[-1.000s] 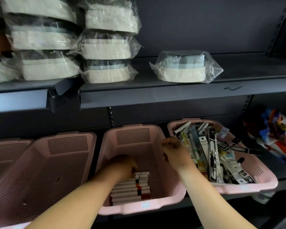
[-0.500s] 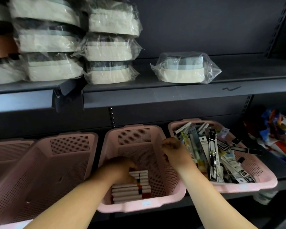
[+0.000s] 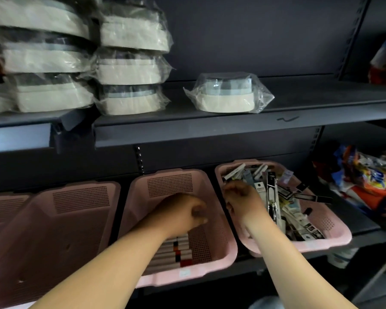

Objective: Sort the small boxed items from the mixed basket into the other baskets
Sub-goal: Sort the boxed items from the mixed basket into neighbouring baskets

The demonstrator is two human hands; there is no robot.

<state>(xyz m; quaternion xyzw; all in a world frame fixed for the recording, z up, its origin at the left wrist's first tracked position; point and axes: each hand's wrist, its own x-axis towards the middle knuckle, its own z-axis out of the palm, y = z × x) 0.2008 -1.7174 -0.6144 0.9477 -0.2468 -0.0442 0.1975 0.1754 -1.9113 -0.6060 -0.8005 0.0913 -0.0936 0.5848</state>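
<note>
Left hand (image 3: 183, 214) blurred over middle basket (image 3: 169, 184), fingers curled, any contents unclear, boxed items (image 3: 178, 248) partly hidden beneath forearm, right hand (image 3: 243, 201) at mixed basket (image 3: 321, 241), fingers' grasp obscured.

Three baskets stand side by side on the lower shelf (image 3: 363, 230): the left basket (image 3: 80, 219), the middle basket (image 3: 169, 184) with a row of boxes (image 3: 176, 250) lying in its front part, and the mixed basket (image 3: 334, 239) at the right, heaped with boxed items (image 3: 299, 221). Right of it lie packets (image 3: 366, 181). On the upper shelf (image 3: 299, 108) above, wrapped containers (image 3: 125, 70) are stacked at the left, with a single one (image 3: 226, 94) apart to their right.
</note>
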